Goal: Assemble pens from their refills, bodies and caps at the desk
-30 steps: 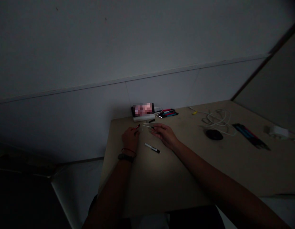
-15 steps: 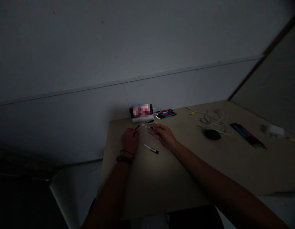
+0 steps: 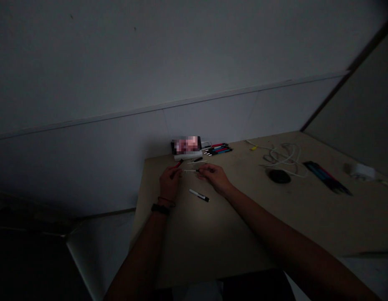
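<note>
The scene is very dim. My left hand (image 3: 169,181) is closed on a red pen part (image 3: 178,163) that sticks out past my fingers toward the wall. My right hand (image 3: 213,176) pinches a thin white refill (image 3: 190,170), whose free end points left toward the red part. The two hands sit close together over the far left of the beige table (image 3: 244,225). A white-and-black pen piece (image 3: 199,195) lies on the table just below and between my hands. Another thin white refill (image 3: 196,161) lies just beyond them.
A phone (image 3: 186,144) leans on a white box at the wall, with a row of red and blue pens (image 3: 219,149) beside it. To the right lie a white cable (image 3: 283,156), a dark round object (image 3: 278,176), more pens (image 3: 325,177) and a white adapter (image 3: 359,171).
My left hand has lifted slightly toward the wall, tilting the red part upward. My right hand has brought the white refill a little closer to it.
</note>
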Demonstrator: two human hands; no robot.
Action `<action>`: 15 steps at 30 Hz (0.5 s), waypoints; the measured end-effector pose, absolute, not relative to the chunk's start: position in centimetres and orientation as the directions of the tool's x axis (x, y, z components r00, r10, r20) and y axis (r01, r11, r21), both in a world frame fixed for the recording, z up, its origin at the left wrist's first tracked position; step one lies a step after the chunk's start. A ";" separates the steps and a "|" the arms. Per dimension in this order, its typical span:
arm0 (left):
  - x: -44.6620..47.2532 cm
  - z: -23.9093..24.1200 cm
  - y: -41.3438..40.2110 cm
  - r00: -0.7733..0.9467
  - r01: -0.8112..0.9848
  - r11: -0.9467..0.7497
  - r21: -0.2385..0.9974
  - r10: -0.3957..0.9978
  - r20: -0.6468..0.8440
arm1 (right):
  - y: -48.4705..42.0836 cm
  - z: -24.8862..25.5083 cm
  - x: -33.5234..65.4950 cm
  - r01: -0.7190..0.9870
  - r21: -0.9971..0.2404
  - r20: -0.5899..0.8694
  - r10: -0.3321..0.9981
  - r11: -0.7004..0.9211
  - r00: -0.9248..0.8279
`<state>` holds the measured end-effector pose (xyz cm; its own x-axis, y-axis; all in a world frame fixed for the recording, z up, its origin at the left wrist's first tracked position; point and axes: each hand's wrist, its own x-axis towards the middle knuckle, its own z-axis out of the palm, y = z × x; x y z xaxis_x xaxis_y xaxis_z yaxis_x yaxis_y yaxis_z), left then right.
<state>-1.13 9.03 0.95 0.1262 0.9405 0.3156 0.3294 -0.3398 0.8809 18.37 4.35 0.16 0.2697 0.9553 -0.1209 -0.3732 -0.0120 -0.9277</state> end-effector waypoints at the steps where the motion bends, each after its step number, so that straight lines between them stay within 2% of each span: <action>1: -1.1 1.1 8.9 0.132 0.339 -0.352 0.872 0.936 0.326 | 4.3 0.2 18.4 -0.366 -0.930 -0.122 0.955 -0.015 0.271; 8: -0.9 1.4 8.6 0.184 0.375 -0.395 0.839 0.918 0.350 | 4.4 0.3 18.4 -0.329 -0.943 -0.132 0.956 -0.041 0.261; 15: -1.0 1.3 8.6 0.166 0.379 -0.404 0.832 0.915 0.369 | 4.3 0.3 18.2 -0.344 -0.939 -0.122 0.948 -0.014 0.294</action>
<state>-1.04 8.60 1.32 0.1656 0.9146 0.3688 0.3794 -0.4043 0.8322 18.23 4.28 0.31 0.2940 0.9480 -0.1222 -0.3444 -0.0142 -0.9387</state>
